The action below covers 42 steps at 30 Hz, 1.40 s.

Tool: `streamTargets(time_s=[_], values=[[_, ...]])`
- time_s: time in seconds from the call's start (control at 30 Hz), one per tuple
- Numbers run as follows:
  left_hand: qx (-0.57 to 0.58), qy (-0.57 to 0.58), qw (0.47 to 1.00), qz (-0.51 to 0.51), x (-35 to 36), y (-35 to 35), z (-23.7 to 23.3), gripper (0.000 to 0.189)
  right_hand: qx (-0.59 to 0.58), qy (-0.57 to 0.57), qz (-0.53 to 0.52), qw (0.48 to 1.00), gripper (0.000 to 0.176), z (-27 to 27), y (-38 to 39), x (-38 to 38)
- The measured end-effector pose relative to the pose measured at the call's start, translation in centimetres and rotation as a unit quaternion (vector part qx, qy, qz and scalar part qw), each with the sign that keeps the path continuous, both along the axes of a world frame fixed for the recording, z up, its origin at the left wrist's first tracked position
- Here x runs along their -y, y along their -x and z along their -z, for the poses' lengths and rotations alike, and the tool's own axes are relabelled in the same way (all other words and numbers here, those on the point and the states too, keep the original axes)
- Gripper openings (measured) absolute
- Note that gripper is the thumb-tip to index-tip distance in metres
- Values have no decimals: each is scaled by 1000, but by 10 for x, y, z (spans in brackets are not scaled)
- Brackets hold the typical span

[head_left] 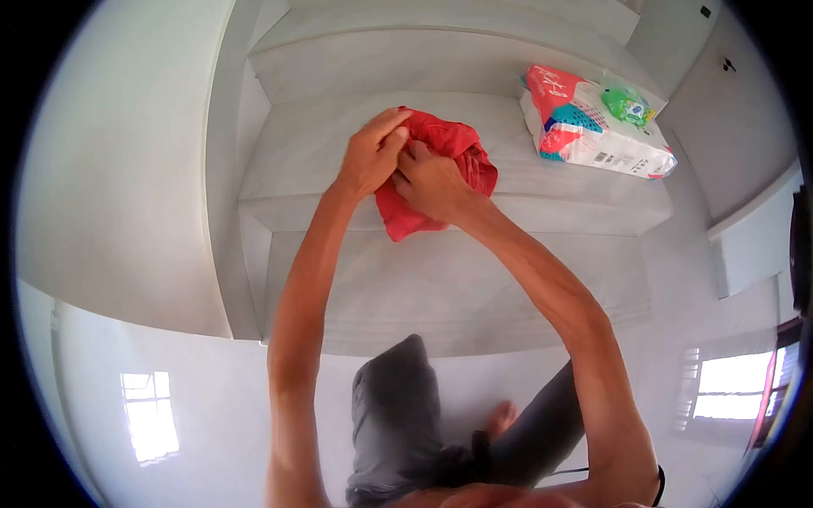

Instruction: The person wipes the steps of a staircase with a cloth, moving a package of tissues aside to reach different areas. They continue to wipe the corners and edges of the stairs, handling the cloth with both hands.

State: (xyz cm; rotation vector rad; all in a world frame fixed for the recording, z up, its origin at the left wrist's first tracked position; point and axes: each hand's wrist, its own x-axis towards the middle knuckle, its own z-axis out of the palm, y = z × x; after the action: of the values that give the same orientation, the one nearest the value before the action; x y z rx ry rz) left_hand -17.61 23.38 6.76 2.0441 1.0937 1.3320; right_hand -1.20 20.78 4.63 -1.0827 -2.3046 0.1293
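Note:
A crumpled red cloth (461, 144) lies bunched on the white step, with its lower corner hanging over the step's front edge. My left hand (374, 154) is on the cloth's left side, its fingers bent and closed on the fabric. Close beside it, my right hand (434, 182) rests over the middle of the bundle with curled fingers gripping the red material. The fingers of both hands nearly meet, and the fingertips are partly hidden in the folds.
To the right on the same step sits a plastic-wrapped white, red and blue package (593, 135), with a small green plastic packet (627, 106) on top. White steps (457, 279) rise in front of me. A white wall panel (127, 152) stands at left.

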Motion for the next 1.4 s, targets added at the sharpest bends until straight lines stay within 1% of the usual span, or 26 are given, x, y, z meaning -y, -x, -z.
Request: streamTargets(time_s=[0.03, 0.07, 0.1, 0.13, 0.17, 0.23, 0.3, 0.4, 0.43, 0.47, 0.5, 0.57, 0.6, 0.67, 0.7, 0.8, 0.87, 0.9, 1.0, 1.1, 1.2, 1.27, 1.3, 1.37, 1.4], values=[[6, 36, 999, 32, -18, -6, 9, 33, 15, 16, 25, 999, 34, -8, -6, 16], [-48, 7, 996, 73, -32, -14, 14, 34, 56, -48, 22, 997, 43, -6, -12, 26], [-103, -21, 988, 113, -43, -23, 17, 36, 72, -25, 45, 996, 44, -7, -19, 26], [-102, -1, 988, 120, -48, -35, 18, 36, 84, 1, 68, 994, 44, -7, -27, 25], [-102, 22, 987, 124, -50, -47, 21, 35, 95, 29, 87, 991, 45, -5, -34, 25], [-177, -6, 983, 37, -61, -62, 38, 34, 76, 26, 63, 995, 42, -8, -57, 21], [-155, -30, 987, 41, -67, -69, 38, 32, 93, 26, 63, 993, 38, -13, -72, 12], [-85, -48, 993, 68, -76, -74, 53, 33, 128, -70, 163, 976, 40, -11, -88, 0], [-58, -52, 994, 78, -81, -74, 56, 34, 157, -116, 210, 958, 41, -10, -101, -7], [-71, -81, 992, 70, -76, -76, 60, 42, 182, -163, 255, 936, 43, -6, -117, -16], [-108, -96, 989, 36, -66, -81, 61, 43, 205, -208, 296, 910, 44, 0, -124, -23], [-183, -121, 975, -35, -51, -92, 59, 47, 145, -141, 298, 933, 46, 24, -119, -35], [-182, -119, 975, -50, -57, -98, 60, 48, 117, -108, 300, 941, 47, 30, -115, -41], [-177, -112, 975, -78, -75, -108, 69, 51, 126, -47, 331, 934, 47, 24, -100, -51], [-177, -110, 975, -76, -84, -110, 73, 50, 132, -17, 347, 928, 46, 22, -94, -56], [-179, -123, 973, -74, -124, -108, 73, 49, 96, -112, 356, 923, 43, 47, -106, -96], [-177, -135, 972, -79, -147, -109, 82, 48, 97, -105, 351, 925, 40, 57, -97, -121], [-175, -115, 974, -82, -151, -107, 78, 47, 96, -102, 354, 925, 38, 58, -94, -132], [-162, -67, 981, -83, -157, -80, 60, 42, 101, -59, 419, 900, 35, 34, -50, -135], [-183, -92, 971, -124, -151, -56, 59, 40, 128, -60, 391, 910, 34, 34, -35, -148], [-177, -67, 967, -168, -146, -16, 57, 40, 92, -175, 320, 927, 35, 54, -5, -164], [-222, -38, 951, -213, -138, 24, 54, 39, 85, -139, 286, 944, 35, 44, 39, -163], [-210, -39, 945, -246, -132, 45, 56, 39, 82, -120, 270, 952, 36, 41, 62, -159], [-201, -70, 938, -274, -122, 92, 67, 40, 98, -124, 229, 960, 38, 39, 107, -156], [-184, -137, 918, -324, -116, 111, 73, 32, 80, -136, 203, 966, 38, 39, 127, -152]])
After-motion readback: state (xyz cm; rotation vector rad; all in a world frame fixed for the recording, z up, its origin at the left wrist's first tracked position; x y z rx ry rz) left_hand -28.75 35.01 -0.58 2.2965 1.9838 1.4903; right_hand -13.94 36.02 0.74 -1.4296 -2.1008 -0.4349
